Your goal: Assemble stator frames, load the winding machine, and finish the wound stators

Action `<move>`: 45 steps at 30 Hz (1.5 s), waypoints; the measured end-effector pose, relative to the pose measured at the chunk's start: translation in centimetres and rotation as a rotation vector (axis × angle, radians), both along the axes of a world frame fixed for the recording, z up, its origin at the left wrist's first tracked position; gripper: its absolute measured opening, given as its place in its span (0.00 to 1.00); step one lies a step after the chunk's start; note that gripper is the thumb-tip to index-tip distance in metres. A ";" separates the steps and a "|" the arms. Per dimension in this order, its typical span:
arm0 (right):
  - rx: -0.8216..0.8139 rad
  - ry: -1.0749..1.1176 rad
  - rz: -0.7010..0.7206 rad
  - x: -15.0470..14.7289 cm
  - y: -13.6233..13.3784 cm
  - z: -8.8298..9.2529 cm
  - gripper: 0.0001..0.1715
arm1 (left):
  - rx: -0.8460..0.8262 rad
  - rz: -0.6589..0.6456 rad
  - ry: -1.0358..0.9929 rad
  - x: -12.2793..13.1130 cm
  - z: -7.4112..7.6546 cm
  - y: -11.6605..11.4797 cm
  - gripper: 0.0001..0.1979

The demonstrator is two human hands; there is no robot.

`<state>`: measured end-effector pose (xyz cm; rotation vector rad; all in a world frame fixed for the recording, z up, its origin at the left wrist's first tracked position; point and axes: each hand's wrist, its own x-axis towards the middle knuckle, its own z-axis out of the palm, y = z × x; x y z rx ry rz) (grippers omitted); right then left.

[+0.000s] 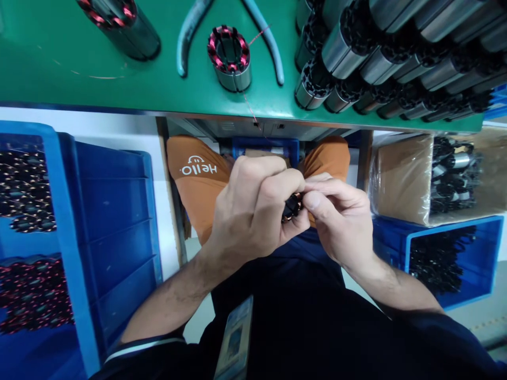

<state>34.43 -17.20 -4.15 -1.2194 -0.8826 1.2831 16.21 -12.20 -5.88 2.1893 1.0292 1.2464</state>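
Here, both hands met over the person's lap, just below the edge of the green worktop. The left hand had its fingers wrapped round a small copper-wound motor core, and the right hand pinched its end. The work seemed midway: one pink-wired core stood finished between the handles of the pliers, while a pile of bare cores lay unwound at the right.
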 end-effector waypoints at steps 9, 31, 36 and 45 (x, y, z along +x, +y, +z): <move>0.258 -0.506 0.300 4.3 2.8 4.1 0.05 | -0.377 -0.156 -0.125 -0.5 2.2 0.5 0.07; 0.192 -0.526 0.629 10.8 5.5 6.7 0.10 | -0.518 -0.388 -0.182 -1.5 2.2 0.4 0.16; -0.395 -0.030 0.927 9.8 4.7 5.0 0.13 | -0.115 -0.299 -0.142 -1.2 1.5 -0.1 0.13; 0.125 -0.719 0.821 8.6 5.3 7.3 0.32 | -0.575 -0.343 -0.047 -0.3 1.0 -0.8 0.15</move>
